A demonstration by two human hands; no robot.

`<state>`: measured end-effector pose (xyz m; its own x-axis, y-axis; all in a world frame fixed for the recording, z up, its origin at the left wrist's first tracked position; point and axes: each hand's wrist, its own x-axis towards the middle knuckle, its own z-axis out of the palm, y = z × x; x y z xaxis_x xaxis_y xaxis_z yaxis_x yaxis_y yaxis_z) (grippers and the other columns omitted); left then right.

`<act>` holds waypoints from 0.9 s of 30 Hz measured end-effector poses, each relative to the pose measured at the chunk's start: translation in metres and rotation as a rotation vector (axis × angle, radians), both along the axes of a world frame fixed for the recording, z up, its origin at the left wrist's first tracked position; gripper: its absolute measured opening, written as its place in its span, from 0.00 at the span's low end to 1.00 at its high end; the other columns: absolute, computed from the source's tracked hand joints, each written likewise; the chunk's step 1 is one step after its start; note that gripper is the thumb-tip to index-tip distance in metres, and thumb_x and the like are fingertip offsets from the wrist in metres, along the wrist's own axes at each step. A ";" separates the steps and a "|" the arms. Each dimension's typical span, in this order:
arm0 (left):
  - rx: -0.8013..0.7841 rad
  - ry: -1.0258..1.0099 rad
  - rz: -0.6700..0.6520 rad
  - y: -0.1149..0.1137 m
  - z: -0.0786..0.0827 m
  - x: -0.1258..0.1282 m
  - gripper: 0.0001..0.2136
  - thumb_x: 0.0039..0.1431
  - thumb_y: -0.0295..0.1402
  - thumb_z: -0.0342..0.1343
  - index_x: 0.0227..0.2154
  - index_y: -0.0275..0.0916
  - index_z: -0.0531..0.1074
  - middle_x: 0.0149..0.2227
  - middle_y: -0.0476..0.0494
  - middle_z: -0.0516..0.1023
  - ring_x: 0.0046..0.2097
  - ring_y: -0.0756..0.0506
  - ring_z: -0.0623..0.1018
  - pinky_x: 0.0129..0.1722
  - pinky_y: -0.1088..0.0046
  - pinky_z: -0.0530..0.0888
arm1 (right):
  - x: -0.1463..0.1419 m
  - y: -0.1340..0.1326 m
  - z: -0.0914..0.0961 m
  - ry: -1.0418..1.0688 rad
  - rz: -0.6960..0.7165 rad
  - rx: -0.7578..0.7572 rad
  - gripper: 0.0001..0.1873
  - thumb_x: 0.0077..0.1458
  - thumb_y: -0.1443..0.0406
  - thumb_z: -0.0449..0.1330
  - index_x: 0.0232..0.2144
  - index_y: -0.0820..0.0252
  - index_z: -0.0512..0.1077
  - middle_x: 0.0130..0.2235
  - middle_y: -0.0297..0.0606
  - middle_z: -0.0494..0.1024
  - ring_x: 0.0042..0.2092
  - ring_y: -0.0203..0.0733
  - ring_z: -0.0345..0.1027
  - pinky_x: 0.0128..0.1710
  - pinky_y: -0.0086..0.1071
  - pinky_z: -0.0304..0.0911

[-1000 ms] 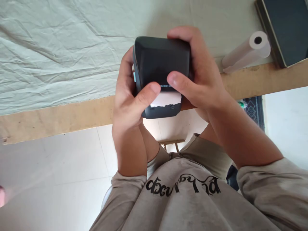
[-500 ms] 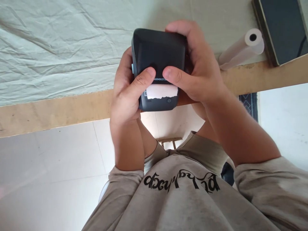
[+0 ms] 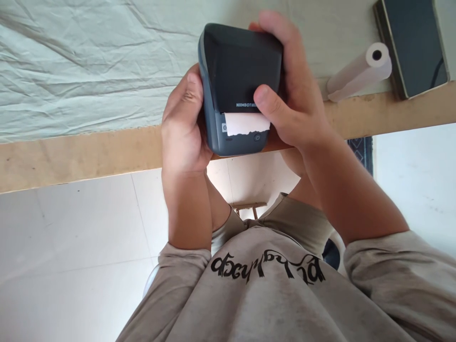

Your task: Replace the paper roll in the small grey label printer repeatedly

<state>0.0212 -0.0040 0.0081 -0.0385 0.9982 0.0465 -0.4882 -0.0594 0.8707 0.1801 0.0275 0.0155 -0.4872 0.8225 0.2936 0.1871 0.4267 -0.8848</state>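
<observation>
Between my two hands I hold a dark label printer [image 3: 245,71] above the table's near edge, its lid facing up. White paper [image 3: 245,124] with a torn edge sticks out of its slot, above a power button. My left hand [image 3: 183,123] grips the left side, the thumb lying along the side wall and the other fingers hidden beneath. My right hand [image 3: 297,90] wraps the right side, with its thumb on the lid beside the NIIMBOT lettering and its fingers round the far right corner.
A white paper roll [image 3: 359,73] with a dark core lies at the table's right edge. Beside it rests a dark flat device [image 3: 415,45] that looks like a phone or tablet. A pale wrinkled cloth [image 3: 89,71] covers the table, short of its wooden edge [image 3: 81,154].
My left thumb has moved off the lid to the printer's left side. The printer has shifted slightly up and right in view and turned a little, showing more of its left side.
</observation>
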 end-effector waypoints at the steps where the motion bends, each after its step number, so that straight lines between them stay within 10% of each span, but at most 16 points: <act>1: 0.000 -0.002 0.004 0.000 0.000 0.000 0.18 0.60 0.46 0.45 0.27 0.42 0.75 0.30 0.44 0.72 0.35 0.45 0.71 0.39 0.68 0.70 | 0.000 0.000 0.000 -0.007 0.012 0.015 0.27 0.55 0.57 0.53 0.56 0.49 0.54 0.59 0.31 0.58 0.61 0.33 0.55 0.65 0.32 0.53; 8: 0.017 -0.009 -0.037 -0.002 0.003 -0.002 0.14 0.61 0.38 0.47 0.25 0.38 0.72 0.28 0.45 0.66 0.31 0.50 0.65 0.33 0.73 0.64 | 0.008 0.010 -0.008 0.053 0.158 0.069 0.38 0.46 0.52 0.59 0.59 0.44 0.51 0.62 0.28 0.53 0.67 0.40 0.44 0.68 0.39 0.49; 27: -0.037 -0.103 0.156 0.005 0.013 0.013 0.23 0.62 0.24 0.37 0.13 0.37 0.64 0.21 0.48 0.48 0.23 0.52 0.52 0.25 0.73 0.52 | 0.006 0.014 -0.012 0.050 0.119 0.121 0.42 0.47 0.53 0.56 0.57 0.71 0.48 0.59 0.44 0.57 0.64 0.39 0.50 0.66 0.37 0.50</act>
<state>0.0344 0.0006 0.0208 -0.1951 0.9808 -0.0028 -0.5627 -0.1096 0.8193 0.1866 0.0415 0.0037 -0.5614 0.7169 0.4134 0.0863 0.5475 -0.8323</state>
